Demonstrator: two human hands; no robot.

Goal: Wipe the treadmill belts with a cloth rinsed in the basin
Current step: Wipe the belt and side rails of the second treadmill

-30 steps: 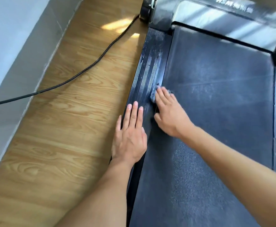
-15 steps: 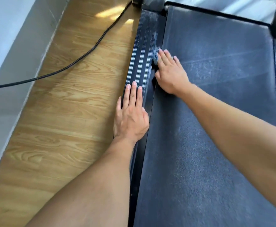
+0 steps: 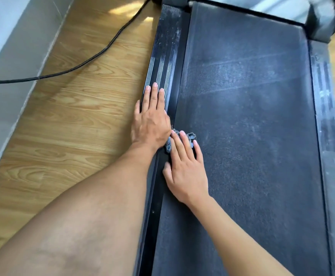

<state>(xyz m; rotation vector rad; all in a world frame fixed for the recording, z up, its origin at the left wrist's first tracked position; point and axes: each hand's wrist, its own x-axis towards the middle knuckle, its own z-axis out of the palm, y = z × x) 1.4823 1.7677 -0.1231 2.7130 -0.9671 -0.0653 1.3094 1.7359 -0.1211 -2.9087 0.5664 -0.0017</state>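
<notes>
Wooden floor flanks the treadmill belt, which runs lengthwise away from the person. At its left edge the right hand presses the cloth under straight fingers (left hand lies flat, fingers together, on the side rail just beside).

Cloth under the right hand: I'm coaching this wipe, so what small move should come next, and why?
Probably slide the cloth forward and rightward across the belt. The right hand presses it flat at the belt's left edge, beside the left hand resting on the side rail, while pale dusty streaks show farther across the belt.
</notes>
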